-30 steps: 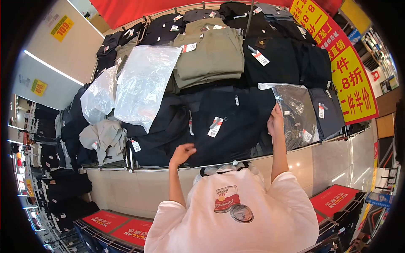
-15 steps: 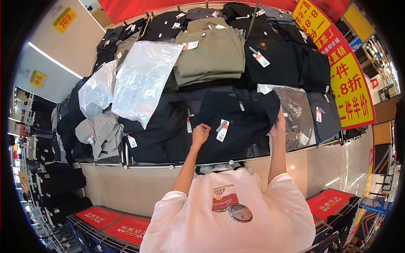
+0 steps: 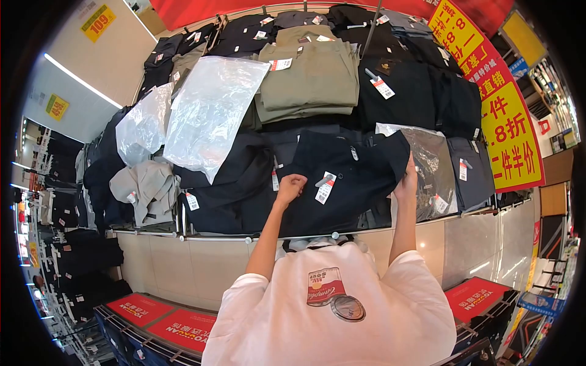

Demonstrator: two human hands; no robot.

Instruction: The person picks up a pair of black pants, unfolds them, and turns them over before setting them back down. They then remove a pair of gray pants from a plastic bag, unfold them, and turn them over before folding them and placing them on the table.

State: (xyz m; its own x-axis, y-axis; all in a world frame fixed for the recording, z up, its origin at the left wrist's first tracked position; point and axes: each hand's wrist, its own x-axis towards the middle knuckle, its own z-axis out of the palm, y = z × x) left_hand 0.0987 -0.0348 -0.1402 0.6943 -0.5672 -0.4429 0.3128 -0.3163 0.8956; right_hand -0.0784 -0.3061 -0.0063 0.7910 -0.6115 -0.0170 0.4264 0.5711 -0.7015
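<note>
At the front edge of the table, in the head view, dark trousers lie partly raised between the two hands. The right hand is closed on their right edge, and the cloth there is lifted and bent. The left hand has its fingers curled at their left edge; whether it grips the cloth cannot be told.

Containers: the clear bag, just beyond the right hand, is glossy, creased plastic enclosing a dark folded garment with a white label. The large bag, cloudy and wrinkled, is draped over dark clothing; the small bag lies at its left. The contents of these two cannot be made out.

Materials: the trousers are matt, smooth cloth, bearing a button and a rectangular tag. The khaki stack behind is squarely folded. The beige garment at left is crumpled into a soft heap.
</note>
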